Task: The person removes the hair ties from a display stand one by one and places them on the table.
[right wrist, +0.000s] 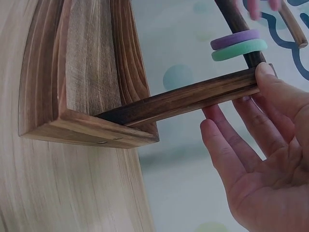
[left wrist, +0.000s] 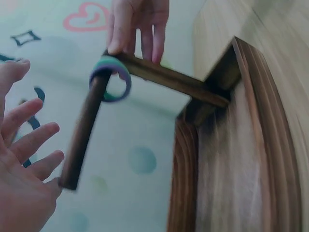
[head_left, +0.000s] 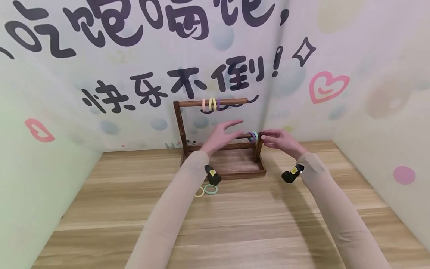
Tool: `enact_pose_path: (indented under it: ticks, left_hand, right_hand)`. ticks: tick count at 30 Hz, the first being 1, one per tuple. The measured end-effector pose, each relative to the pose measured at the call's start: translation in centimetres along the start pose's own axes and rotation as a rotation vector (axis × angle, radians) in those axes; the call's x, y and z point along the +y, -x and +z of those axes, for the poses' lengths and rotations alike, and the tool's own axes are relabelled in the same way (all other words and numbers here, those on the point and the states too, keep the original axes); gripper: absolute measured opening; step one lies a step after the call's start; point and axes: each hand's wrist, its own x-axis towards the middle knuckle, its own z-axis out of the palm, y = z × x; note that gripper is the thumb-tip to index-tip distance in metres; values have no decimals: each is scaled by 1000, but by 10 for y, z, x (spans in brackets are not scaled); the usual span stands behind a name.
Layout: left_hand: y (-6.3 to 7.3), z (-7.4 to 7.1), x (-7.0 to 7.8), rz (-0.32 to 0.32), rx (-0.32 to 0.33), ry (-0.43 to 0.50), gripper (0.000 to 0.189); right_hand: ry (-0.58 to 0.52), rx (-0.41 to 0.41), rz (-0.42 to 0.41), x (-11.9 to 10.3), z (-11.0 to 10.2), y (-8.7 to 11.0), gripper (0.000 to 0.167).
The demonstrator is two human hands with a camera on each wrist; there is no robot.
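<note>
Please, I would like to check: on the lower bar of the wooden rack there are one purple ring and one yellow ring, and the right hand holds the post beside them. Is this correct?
Not quite: beside the purple ring is a mint green ring, not a yellow one, as the right wrist view shows. The rest stands.

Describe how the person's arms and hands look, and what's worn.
The left sleeve and right sleeve are long, plain and pale beige, ending at the wrists. The left device and right device worn there are small and black, each with a yellow patch. The left hand and right hand are gloveless.
</note>
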Motion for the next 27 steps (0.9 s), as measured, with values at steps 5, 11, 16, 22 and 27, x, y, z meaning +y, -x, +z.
enact_pose_path:
  ticks: [5,11,16,22,27]
  left_hand:
    - [-6,12,10,-4,-11,-48,46]
    - [-9,30,6,22,12,-338,47]
    - [-7,44,3,26,91,-590,49]
    - [-5,57,1,26,152,-753,50]
    - [-6,66,-2,28,220,-818,44]
  right_hand:
    - [3,-6,3,1,1,0,53]
    - [-28,-16,6,3,1,0,52]
    - [-32,-22,-3,2,1,1,51]
    - [-52,-4,4,0,1,-1,49]
    - [-59,0,5,0,0,-2,50]
